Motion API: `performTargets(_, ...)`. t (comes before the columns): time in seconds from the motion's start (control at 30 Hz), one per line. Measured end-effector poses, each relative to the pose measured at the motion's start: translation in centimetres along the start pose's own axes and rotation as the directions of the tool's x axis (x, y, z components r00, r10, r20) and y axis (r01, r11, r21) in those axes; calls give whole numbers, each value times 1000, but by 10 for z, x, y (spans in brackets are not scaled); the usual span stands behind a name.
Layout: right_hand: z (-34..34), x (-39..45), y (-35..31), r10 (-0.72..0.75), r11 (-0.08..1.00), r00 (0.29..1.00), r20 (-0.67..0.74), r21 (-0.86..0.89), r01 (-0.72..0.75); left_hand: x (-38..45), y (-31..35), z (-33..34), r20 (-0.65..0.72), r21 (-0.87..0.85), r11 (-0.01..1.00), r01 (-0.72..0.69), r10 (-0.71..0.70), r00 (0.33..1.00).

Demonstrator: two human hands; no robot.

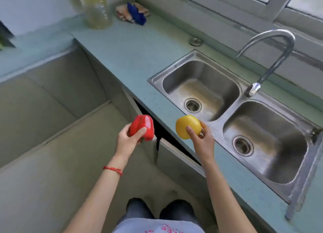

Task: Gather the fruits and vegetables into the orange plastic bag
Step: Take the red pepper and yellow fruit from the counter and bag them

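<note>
My left hand (128, 139) grips a red bell pepper (142, 126), held in the air over the floor just off the counter's front edge. My right hand (201, 138) grips a yellow bell pepper (187, 126), held above the counter's front edge beside the left sink basin. The two peppers are apart, side by side. No orange plastic bag shows in this view.
A steel double sink (243, 92) with a curved tap (272, 57) sits in the blue-green countertop (125, 49). At the counter's back stand a tall clear bottle (97, 8) and a folded cloth (134, 12). A cabinet door (176, 155) below hangs ajar.
</note>
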State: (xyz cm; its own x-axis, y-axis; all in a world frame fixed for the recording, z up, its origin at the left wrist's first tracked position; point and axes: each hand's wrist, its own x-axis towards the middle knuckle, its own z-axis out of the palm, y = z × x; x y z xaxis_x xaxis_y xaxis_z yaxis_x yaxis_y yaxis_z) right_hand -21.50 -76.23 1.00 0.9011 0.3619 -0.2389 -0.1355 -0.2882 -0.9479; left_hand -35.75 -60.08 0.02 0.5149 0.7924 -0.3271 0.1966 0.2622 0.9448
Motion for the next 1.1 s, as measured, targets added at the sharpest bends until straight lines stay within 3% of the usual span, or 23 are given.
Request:
performTargets(0.13,57,8,-15,-18,998,978,210,-48,28,-5,-6,-53,-210,-82,997,3,-21,977)
performTargets(0.23,100,12,-24,-45,994,923,382,-77,81,-15,-9,-86,-362,-136,991,15,-64,930)
performTargets(0.53,210,-20,-39,-33,945,597,802,-169,280,-77,-24,-147,-726,-338,938,-82,-204,656)
performTargets(0.87,291,-135,-16,64,890,194,979,-144,433,-182,-68,-202,-891,-412,880,-238,-334,306)
performTargets(1.1,345,-230,1,92,855,34,995,-96,510,-244,-98,-267,-910,-413,860,-299,-396,120)
